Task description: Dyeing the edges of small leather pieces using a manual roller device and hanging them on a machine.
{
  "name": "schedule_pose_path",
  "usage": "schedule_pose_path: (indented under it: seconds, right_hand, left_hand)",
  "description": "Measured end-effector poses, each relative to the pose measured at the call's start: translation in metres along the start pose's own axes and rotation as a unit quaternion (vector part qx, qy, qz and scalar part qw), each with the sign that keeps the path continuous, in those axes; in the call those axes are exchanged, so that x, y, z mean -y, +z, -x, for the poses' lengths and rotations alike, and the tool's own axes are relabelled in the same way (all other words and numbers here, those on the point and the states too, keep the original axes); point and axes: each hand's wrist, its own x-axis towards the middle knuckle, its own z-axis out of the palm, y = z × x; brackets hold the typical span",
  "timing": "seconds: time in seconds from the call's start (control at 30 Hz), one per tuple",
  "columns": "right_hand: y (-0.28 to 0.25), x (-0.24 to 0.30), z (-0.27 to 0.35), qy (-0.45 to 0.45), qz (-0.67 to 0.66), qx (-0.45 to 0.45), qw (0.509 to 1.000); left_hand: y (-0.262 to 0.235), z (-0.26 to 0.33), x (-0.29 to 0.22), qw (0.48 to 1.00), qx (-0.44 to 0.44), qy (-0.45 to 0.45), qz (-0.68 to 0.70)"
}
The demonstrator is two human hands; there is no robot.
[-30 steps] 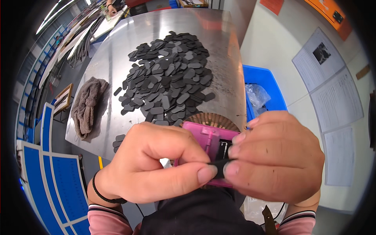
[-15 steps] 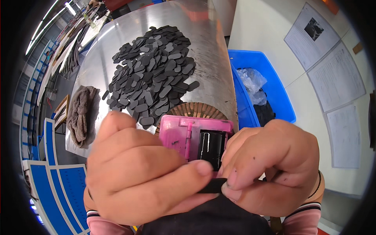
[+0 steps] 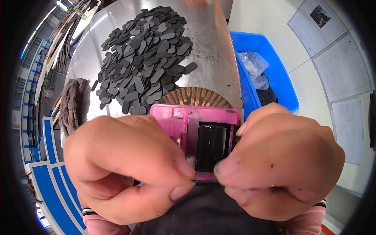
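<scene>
Both hands pinch a pink plastic fixture [image 3: 188, 127] held close below the camera. Left hand [image 3: 125, 168] fingers [image 3: 178, 166] are clenched on its near edge; right hand [image 3: 280, 160] fingers [image 3: 227, 166] are clenched on the same edge, just beside the left fingertips. Between the two sets of fingers sits a glossy black insert [image 3: 210, 147], set in the fixture's recess. Beyond the fingers lie a pile of dark oval pads [image 3: 145, 58] on the metal tabletop [image 3: 211, 47], a grey rag [image 3: 74, 103] past the left fingers, and a blue bin [image 3: 270, 66] past the right. Pressing well here probably means even thumb pressure on both sides, keeping the insert square in its recess.
</scene>
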Motion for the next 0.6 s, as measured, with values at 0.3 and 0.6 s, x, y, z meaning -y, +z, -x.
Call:
schedule_pose_path:
  seconds: [0.3,0.6]
  right_hand:
    - [0.010,-0.021,0.002,-0.057,0.282,0.023,0.957]
    - [0.005,-0.011,0.001,-0.047,0.392,0.108,0.912]
  left_hand:
    - [-0.029,-0.022,0.015,0.952,0.256,0.065,-0.156]
    - [0.003,-0.017,0.009,0.958,0.095,0.053,-0.267]
